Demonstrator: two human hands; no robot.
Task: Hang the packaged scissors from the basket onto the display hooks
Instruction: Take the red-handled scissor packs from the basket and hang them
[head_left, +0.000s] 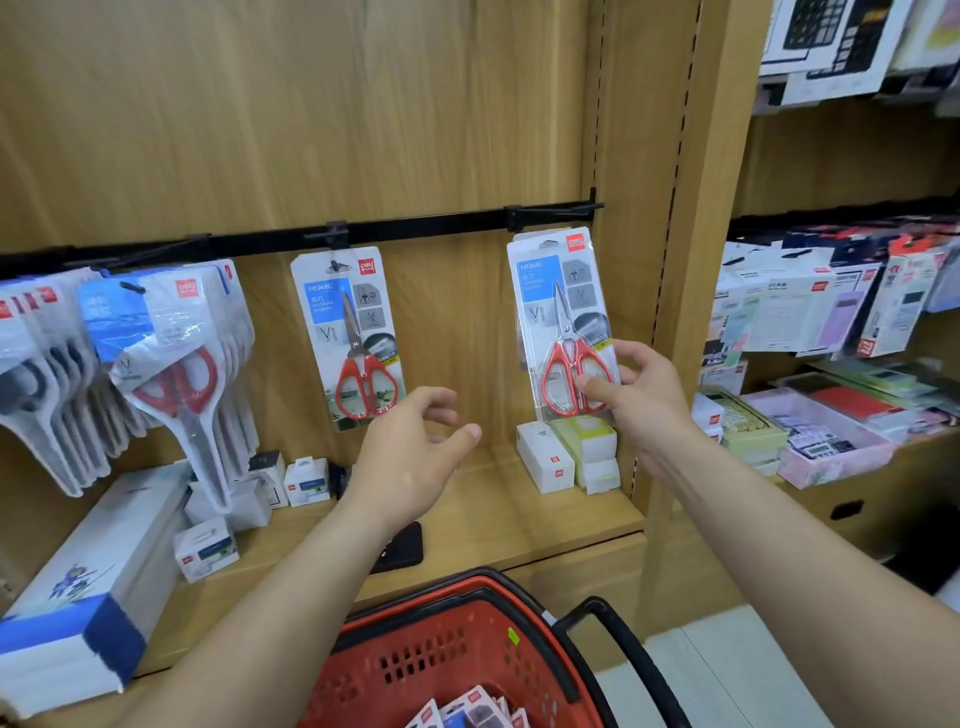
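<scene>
Right hand (644, 400) pinches the flat blister pack of red-handled scissors on a white-and-blue card (563, 322), right of centre in the frame. Thumb is on the front over the handle bubble, fingers round the right edge and behind. Pack is upright, its top hang hole just under the black metal display hook (553, 212) at the right end of the black rail (260, 243). Can't tell if the hole is on the prong yet. Left hand (415, 447), centre frame, is free: fingers loosely curled, holding nothing, apart from the matching pack (358, 338) already hanging on the middle hook.

Handling, as a judgement:
- Light item. Mass likely sits low in the steel blades and handles, so it should hang plumb once on.
- Card looks thin and probably flexes. Clear bubble is likely slick and would dent under a squeeze.
- A low pinch gives poor control of the top edge, which may wobble at the prong.
- Better hold: card edges up high beside the hole, or left hand steadying the top while right supports below.
- Weak spot is the punched hole, which a side pull could tear. Feed straight along the prong.

More packs (467, 712) lie in the red plastic basket (441, 639), bottom centre.
</scene>
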